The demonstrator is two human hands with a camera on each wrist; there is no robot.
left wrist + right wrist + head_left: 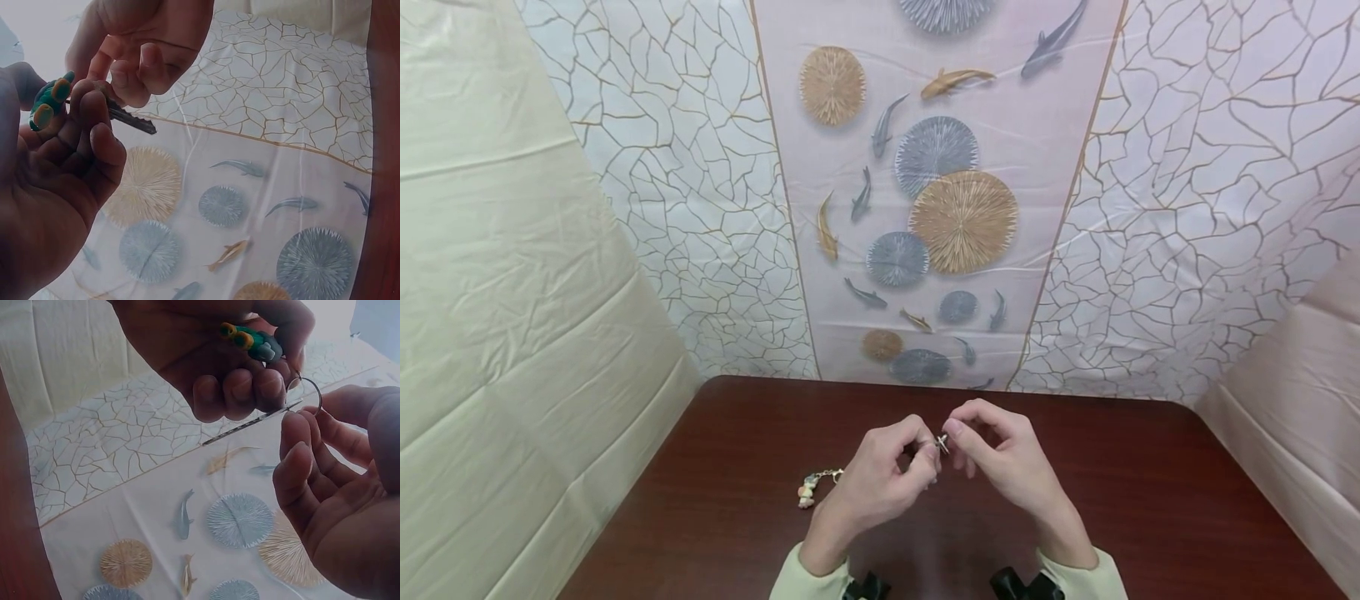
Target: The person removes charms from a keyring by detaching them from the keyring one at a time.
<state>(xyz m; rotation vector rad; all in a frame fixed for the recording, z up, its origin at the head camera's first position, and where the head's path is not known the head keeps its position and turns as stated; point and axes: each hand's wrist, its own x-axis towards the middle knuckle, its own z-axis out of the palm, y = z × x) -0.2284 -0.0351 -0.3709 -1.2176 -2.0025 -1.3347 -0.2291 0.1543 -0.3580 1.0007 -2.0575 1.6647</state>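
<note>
My left hand [883, 475] has its fingers curled round a small green figurine [256, 342] with yellow-orange ends, which hangs from a thin metal key ring [320, 394]. A notched metal key [134, 120] is at the ring and sticks out below the left fingertips in the right wrist view. Close on the right, my right hand [1011, 458] pinches the ring's edge between thumb and fingertips. Both hands are raised over the table, nearly touching. In the head view the figurine is hidden by the left hand, and only a bit of metal shows between the hands.
A second charm [807, 492], a small pale figurine on a short chain, lies on the dark red-brown table [1150, 500] left of my left hand. Patterned cloth [1075, 333] hangs behind the table's far edge, with plain cloth at both sides.
</note>
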